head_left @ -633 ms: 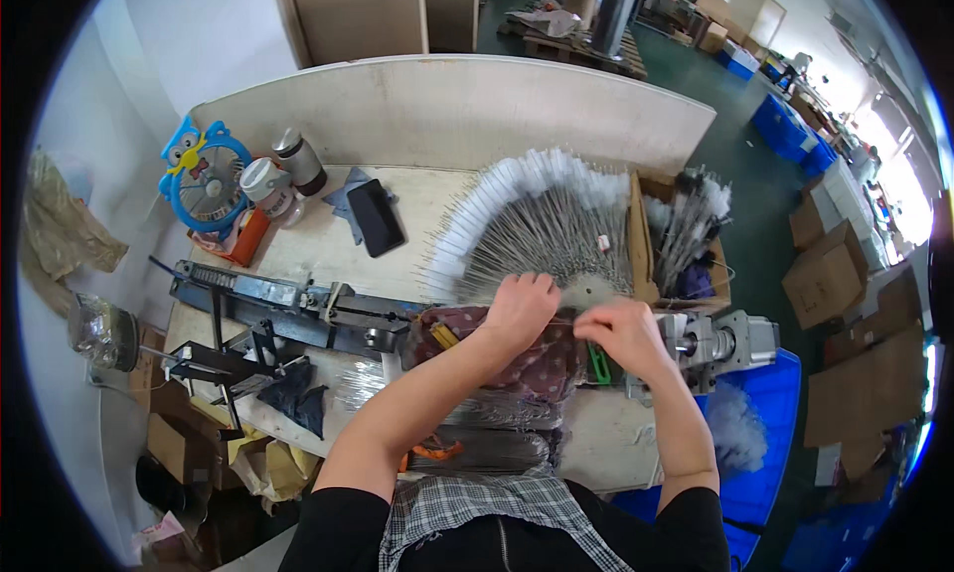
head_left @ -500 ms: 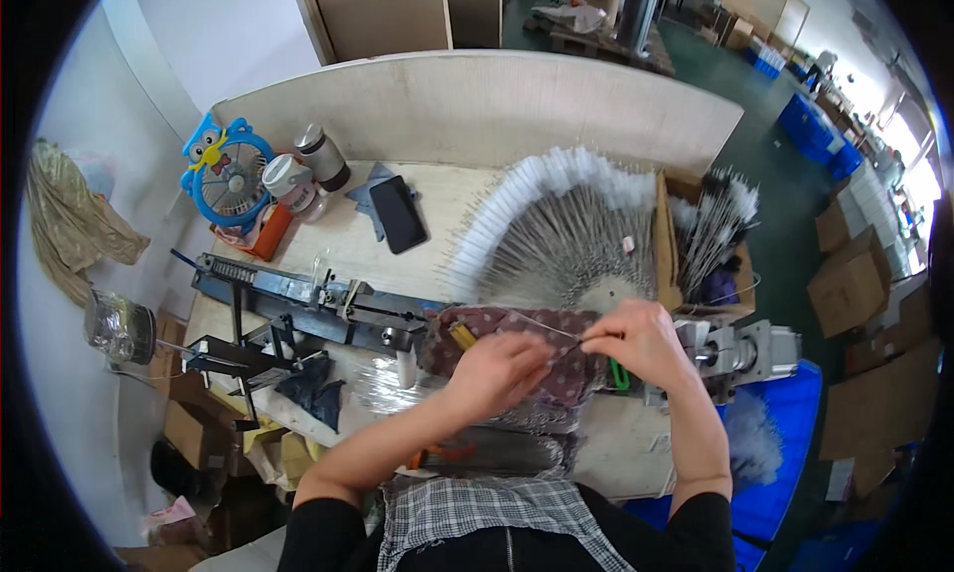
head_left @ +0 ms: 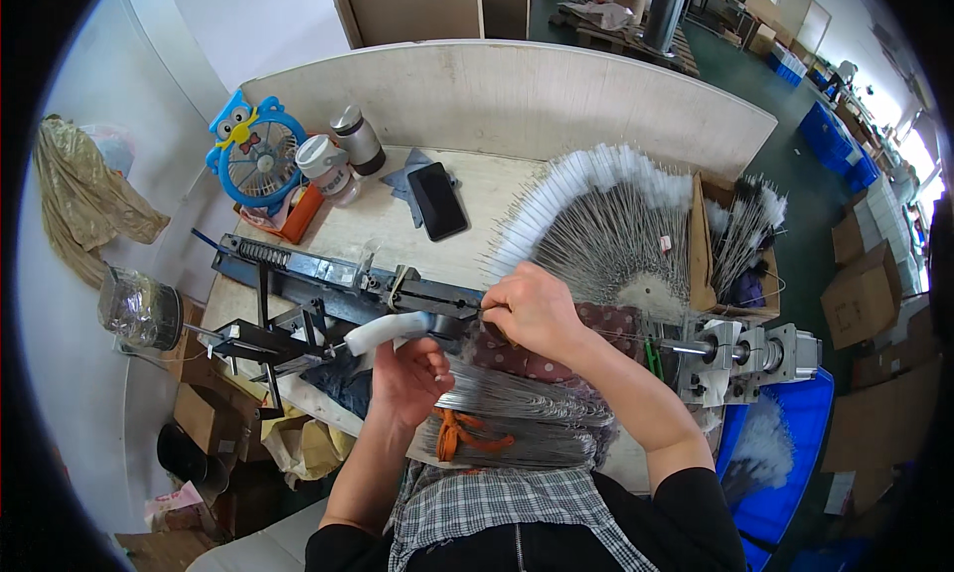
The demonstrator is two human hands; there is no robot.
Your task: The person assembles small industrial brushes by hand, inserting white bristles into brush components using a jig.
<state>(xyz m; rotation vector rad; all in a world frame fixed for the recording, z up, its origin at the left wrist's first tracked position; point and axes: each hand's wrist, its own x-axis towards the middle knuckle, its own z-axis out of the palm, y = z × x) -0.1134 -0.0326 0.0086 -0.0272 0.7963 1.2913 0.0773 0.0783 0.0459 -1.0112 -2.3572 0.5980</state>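
Observation:
My left hand (head_left: 405, 381) is palm up with loosely curled, parted fingers, its thumb side against a tilted white wrapped cylinder (head_left: 386, 329) that looks like a lever handle. I see nothing gripped in that palm. Farther right, my right hand (head_left: 534, 309) pinches thumb and fingers together at the right end of a dark metal bar fixture (head_left: 437, 296). Its own fingers hide what it pinches. Under the right forearm lies a dotted maroon cloth (head_left: 537, 363). Nearer me is a bundle of thin metal wires (head_left: 527, 403) with an orange tie (head_left: 449, 435).
White-tipped wire brushes (head_left: 586, 214) fan out at the back right, beside a cardboard box (head_left: 704, 244) of more brushes. A motorised chuck (head_left: 735, 351) stands at the right edge. A phone (head_left: 437, 202), blue fan (head_left: 260, 160) and bottles (head_left: 358, 140) are at the back left.
My right hand has moved left to the bar's end, with a thin wire at its fingertips earlier. My left hand has moved left and turned palm up; the white cylinder has swung from upright to tilted.

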